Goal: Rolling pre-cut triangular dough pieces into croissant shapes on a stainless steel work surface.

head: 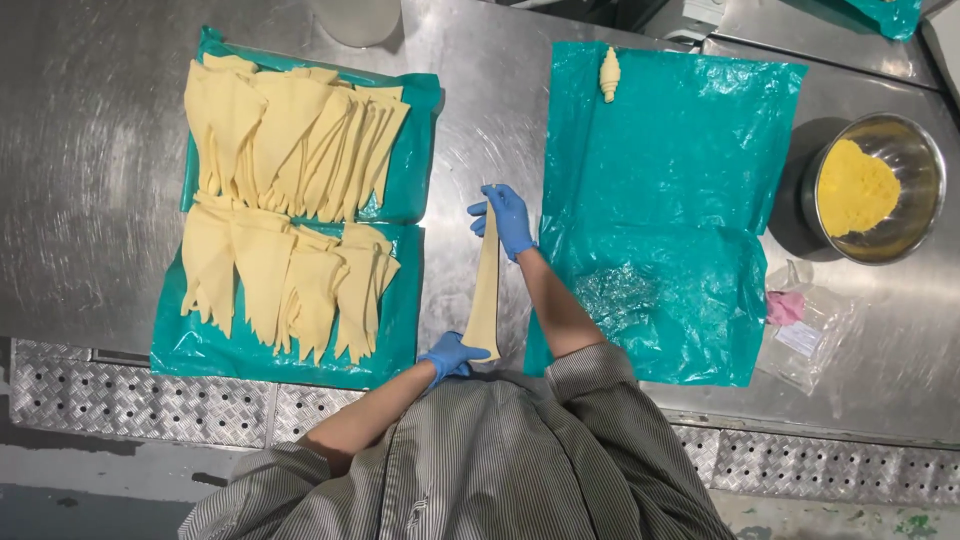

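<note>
A long, pale triangle of dough [485, 285] is stretched over the steel table [90, 200] between my two hands, both in blue gloves. My left hand [452, 355] grips its wider end close to my body. Farther out, my right hand [505, 215] pinches its narrow end. One rolled, crescent-shaped piece of dough [609, 74] lies at the far edge of the teal plastic sheet [690, 140] on my right. To my left, several flat dough triangles [290, 140] overlap in two rows on another teal sheet [405, 300].
A metal bowl [925, 215] with a yellow filling [855, 187] stands at the far right. A clear plastic bag with a pink item [785, 308] lies near it. A pale round container [358, 18] sits at the back. Ribbed metal plate [130, 400] runs along the table's front.
</note>
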